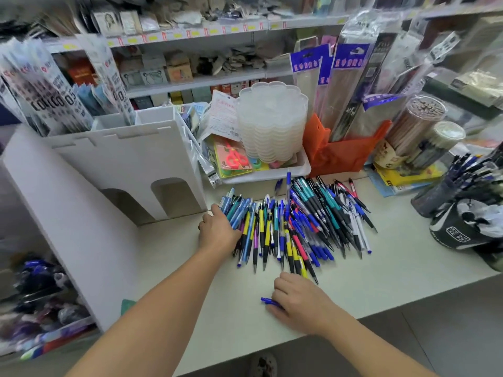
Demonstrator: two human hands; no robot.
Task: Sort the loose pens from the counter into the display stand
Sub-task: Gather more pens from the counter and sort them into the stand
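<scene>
Our left hand [217, 232] presses flat, fingers straight, on the pen pile [294, 221] to steady it on the tabletop [381, 281] beside the display stand [130, 159], while our right hand [296, 300] grips a blue pen [268, 301], likely for sorting.

The surface [353, 289] looks matt, smooth and pale. On it, the pens [294, 221] are glossy plastic. Left of them, the display stand [114, 170] is matt white board. Behind them, stacked trays [272, 121] are frosted translucent plastic.
</scene>
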